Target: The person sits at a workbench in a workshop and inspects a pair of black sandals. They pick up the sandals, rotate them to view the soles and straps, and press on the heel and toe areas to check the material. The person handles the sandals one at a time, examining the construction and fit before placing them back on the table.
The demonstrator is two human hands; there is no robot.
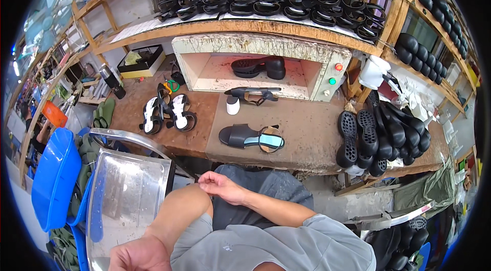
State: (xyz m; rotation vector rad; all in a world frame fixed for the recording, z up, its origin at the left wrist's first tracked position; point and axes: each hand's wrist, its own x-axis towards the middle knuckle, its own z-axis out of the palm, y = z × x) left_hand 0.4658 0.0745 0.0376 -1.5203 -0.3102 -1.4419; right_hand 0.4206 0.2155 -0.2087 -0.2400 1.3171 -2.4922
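Note:
My right hand (223,188) rests at my bent left elbow, its fingers curled in and no object visible in them. Low at the left, the bottom edge of the picture partly cuts off my left hand (139,254); its fingers look curled, and what they may hold is hidden. On the bench ahead lies a black sandal (239,136) with a light blue patch on its insole. Behind it another black sandal (253,95) lies beside a small white container (232,106). A black shoe sole (258,68) with a thick heel sits inside the reddish-lit heating box (204,82).
A pair of black-and-white sandals (180,113) stands left on the bench (307,122). Black soles (367,133) are heaped at the right. Sandals (266,9) crowd the shelf above. A metal chair (128,189) and blue bins (55,179) stand at my left.

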